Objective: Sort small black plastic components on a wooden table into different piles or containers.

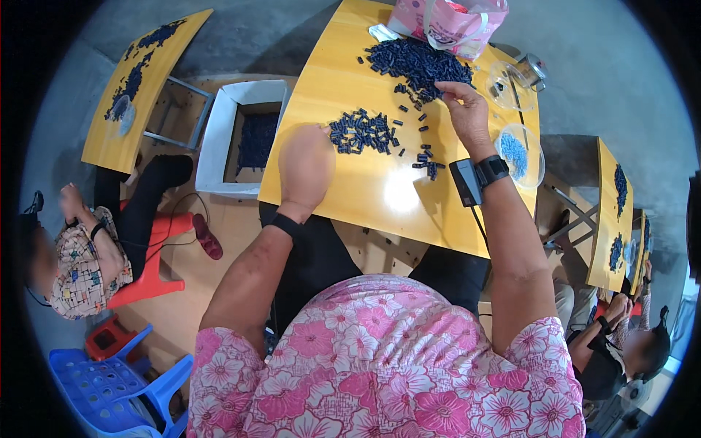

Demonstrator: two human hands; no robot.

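Dark blue plastic pieces lay under my right hand (467, 113), whose grip was pinched together on one or two of them at the near edge of the large pile (418, 62), fingertips down so I could pick them off singly. My left hand (305, 166) rested palm-down on the yellow surface (365, 190), just left of the smaller pile (360, 132); I could not tell whether its grip was closed on anything, since only its back showed. That smaller pile sat nearer me than the large one, with loose strays (427, 162) scattered to its right. A black wrist device (478, 177) was strapped on my right forearm. Right of the large pile stood a clear empty bowl (507, 86), and nearer me a second bowl (520, 155) held lighter blue bits, handy for my right hand. Beyond the large pile leaned a pink bag (449, 23). Left of the surface, a white box (244, 135) held more dark pieces.
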